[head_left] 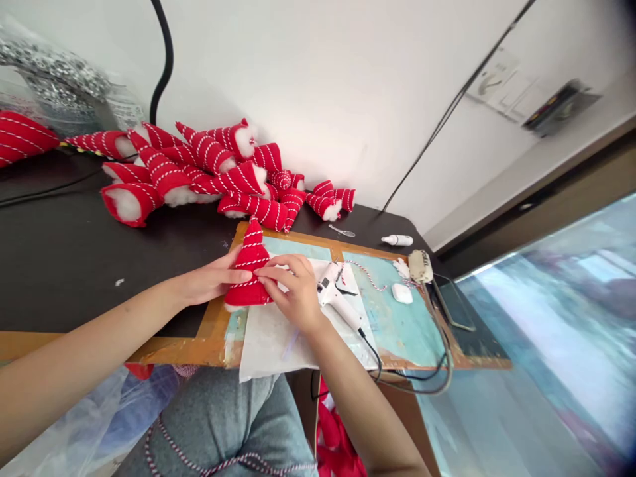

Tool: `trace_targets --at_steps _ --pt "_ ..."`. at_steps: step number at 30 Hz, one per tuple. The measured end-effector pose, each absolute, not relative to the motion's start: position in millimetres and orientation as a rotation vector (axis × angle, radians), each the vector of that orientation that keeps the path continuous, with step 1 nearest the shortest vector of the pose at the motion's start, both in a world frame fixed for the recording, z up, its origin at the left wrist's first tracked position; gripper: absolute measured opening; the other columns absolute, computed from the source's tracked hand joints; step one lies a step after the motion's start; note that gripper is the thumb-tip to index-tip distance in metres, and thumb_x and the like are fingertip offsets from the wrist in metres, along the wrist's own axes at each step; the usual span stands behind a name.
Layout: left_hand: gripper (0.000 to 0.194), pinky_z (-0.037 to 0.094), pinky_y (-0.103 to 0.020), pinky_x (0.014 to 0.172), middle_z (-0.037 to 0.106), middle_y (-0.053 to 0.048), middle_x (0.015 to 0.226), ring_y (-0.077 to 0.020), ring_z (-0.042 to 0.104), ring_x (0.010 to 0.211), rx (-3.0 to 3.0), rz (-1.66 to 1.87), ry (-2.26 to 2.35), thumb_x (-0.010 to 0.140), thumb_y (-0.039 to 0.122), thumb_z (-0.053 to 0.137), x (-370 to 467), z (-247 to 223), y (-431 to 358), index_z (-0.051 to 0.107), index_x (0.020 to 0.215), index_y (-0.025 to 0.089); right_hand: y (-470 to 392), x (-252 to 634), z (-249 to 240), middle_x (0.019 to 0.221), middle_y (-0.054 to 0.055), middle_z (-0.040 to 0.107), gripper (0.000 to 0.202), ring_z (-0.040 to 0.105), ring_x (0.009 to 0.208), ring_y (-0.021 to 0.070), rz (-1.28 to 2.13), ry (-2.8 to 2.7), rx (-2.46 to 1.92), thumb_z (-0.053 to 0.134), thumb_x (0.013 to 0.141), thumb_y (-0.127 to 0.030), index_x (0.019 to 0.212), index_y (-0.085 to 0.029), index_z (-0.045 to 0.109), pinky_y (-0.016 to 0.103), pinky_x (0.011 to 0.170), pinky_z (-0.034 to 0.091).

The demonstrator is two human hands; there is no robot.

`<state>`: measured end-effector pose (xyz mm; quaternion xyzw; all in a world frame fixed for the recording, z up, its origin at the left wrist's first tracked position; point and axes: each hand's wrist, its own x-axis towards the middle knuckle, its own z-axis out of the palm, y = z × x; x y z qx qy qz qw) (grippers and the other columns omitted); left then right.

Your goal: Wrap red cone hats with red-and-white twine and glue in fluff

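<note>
A red stuffed cone wound with red-and-white cord stands over white paper near the table's front edge, its tip pointing away from me. My left hand grips its left side, thumb across the front. From the right, my right hand pinches at the cone's front with thumb and index finger; what lies between those fingertips is too small to make out. Just right of that hand, a white glue gun lies on the paper.
Many striped red cones with white stuffing are heaped along the wall. To the right are a twisted cord, a white case, a white tube, a power socket with cables, and a phone.
</note>
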<state>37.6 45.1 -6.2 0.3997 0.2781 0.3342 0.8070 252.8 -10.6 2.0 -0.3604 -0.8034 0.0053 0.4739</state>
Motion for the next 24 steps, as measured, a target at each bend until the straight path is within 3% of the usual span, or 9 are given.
trace_targets --at_steps 3,7,10,14,19,24 --pt "0.081 0.064 -0.045 0.101 0.084 -0.009 0.115 -0.0319 0.081 0.106 0.787 0.751 0.596 0.073 0.007 0.091 37 -13 50 0.060 0.147 0.022 -13 256 4 0.121 0.008 0.074 0.032 0.069 0.116 0.0229 0.079 -1.884 -0.937 0.051 0.113 -0.040 0.115 -0.028 0.081 0.042 0.102 0.053" --pt "0.066 0.060 -0.044 0.108 0.085 -0.010 0.114 -0.0292 0.083 0.103 0.656 0.884 0.562 0.086 0.008 0.081 36 -13 58 0.059 0.147 0.018 -16 262 5 0.137 0.010 0.067 0.045 0.061 0.133 0.0261 0.178 -1.716 -1.053 0.036 0.115 -0.050 0.136 -0.030 0.070 0.047 0.110 0.050" --pt "0.049 0.064 -0.044 0.102 0.085 -0.017 0.109 -0.0313 0.084 0.100 0.551 0.957 0.522 0.102 0.025 0.064 30 -1 64 0.057 0.147 0.008 -15 264 2 0.130 0.012 0.069 0.043 0.063 0.127 0.0272 0.255 -1.573 -1.073 0.038 0.114 -0.052 0.133 -0.027 0.067 0.047 0.107 0.051" --pt "0.059 0.069 -0.046 0.087 0.084 -0.023 0.110 -0.0341 0.084 0.099 0.421 1.064 0.504 0.112 0.042 0.038 22 19 67 0.047 0.154 0.001 -10 264 -2 0.124 0.011 0.069 0.036 0.065 0.120 0.0264 0.284 -1.555 -1.023 0.041 0.114 -0.048 0.125 -0.025 0.066 0.044 0.102 0.053" --pt "0.061 0.067 -0.044 0.093 0.086 -0.017 0.110 -0.0304 0.085 0.097 0.315 1.210 0.549 0.113 0.043 0.032 22 34 65 0.043 0.161 0.008 -14 262 1 0.119 0.010 0.070 0.030 0.065 0.114 0.0257 0.227 -1.754 -0.961 0.043 0.113 -0.039 0.124 -0.025 0.067 0.043 0.099 0.053" --pt "0.060 0.070 -0.039 0.085 0.085 -0.018 0.110 -0.0295 0.085 0.097 0.298 1.281 0.645 0.114 0.038 0.031 32 40 63 0.041 0.163 0.005 -16 259 3 0.111 0.009 0.072 0.027 0.066 0.105 0.0242 0.168 -1.936 -0.903 0.045 0.111 -0.031 0.121 -0.024 0.070 0.040 0.095 0.054"
